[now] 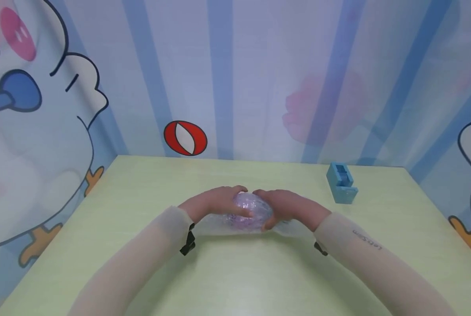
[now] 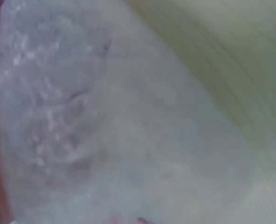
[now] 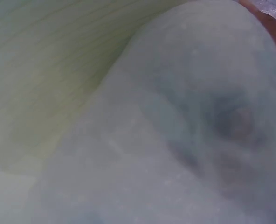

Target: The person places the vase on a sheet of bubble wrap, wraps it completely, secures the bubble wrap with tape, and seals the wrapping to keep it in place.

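At the middle of the table, a rounded bundle (image 1: pixel 253 208) in shiny translucent bubble wrap shows purple through its layers. My left hand (image 1: pixel 221 202) holds its left side, thumb along the near face. From the right my right hand (image 1: pixel 286 205) grips it, fingers over the top and thumb on the near side. Loose wrap (image 1: pixel 215 224) spreads out beneath both hands. Cloudy sheet (image 2: pixel 166 121) fills most of the left wrist view, and a similar sheet (image 3: pixel 128 154) covers much of the right wrist view. What is inside the wrap is hidden.
A blue tape dispenser (image 1: pixel 341 183) stands at the back right of the pale yellow-green table (image 1: pixel 235 272). Behind the table hangs a blue striped backdrop (image 1: pixel 255 79) with cartoon prints, which also runs along both sides.
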`<state>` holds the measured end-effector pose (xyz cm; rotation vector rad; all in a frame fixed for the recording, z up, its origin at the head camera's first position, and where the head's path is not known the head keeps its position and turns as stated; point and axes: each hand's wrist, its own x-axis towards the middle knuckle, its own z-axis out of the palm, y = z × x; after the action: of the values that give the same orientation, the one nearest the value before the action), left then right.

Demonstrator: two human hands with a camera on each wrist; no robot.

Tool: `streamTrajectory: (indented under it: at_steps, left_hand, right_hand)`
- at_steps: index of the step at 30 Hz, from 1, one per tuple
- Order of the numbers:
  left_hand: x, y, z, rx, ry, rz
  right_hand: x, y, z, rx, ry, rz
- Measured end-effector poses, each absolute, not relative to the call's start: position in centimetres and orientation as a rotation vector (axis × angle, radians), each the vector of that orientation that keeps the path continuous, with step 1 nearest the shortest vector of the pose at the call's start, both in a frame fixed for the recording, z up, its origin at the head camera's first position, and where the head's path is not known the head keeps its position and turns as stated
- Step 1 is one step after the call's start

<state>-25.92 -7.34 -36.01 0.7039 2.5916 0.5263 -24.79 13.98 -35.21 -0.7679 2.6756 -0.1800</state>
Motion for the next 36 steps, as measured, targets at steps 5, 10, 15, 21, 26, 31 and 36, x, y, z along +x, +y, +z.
streamTrajectory:
  at_steps: [5, 10, 15, 21, 26, 31, 36]
  left_hand:
    - [-23.2, -6.5, -36.3, 0.822, 2.946, 0.333]
    - [-21.0, -5.8, -37.1, 0.941, 3.205, 0.083]
    - [-20.7, -5.6, -37.8, 0.926, 3.248, -0.075]
    - [-21.0, -5.6, -37.9, 0.886, 3.211, -0.09]
    - [-20.9, -5.5, -38.0, 0.883, 3.183, -0.079]
    - [-20.9, -5.5, -38.3, 0.889, 3.195, -0.075]
    - [-21.0, -5.4, -38.6, 0.925, 3.238, -0.018]
  right_hand:
    - [-25.0, 13.9, -35.2, -0.795, 2.689, -0.156]
    - [-25.2, 13.8, -35.2, -0.807, 2.7, -0.155]
    - [-25.2, 13.6, -35.2, -0.81, 2.7, -0.157]
    - [-25.2, 13.6, -35.2, -0.769, 2.691, -0.16]
    - [-25.1, 13.5, -35.2, -0.75, 2.683, -0.16]
    - [-24.9, 13.6, -35.3, -0.748, 2.68, -0.167]
    - [-25.0, 13.8, -35.4, -0.762, 2.688, -0.178]
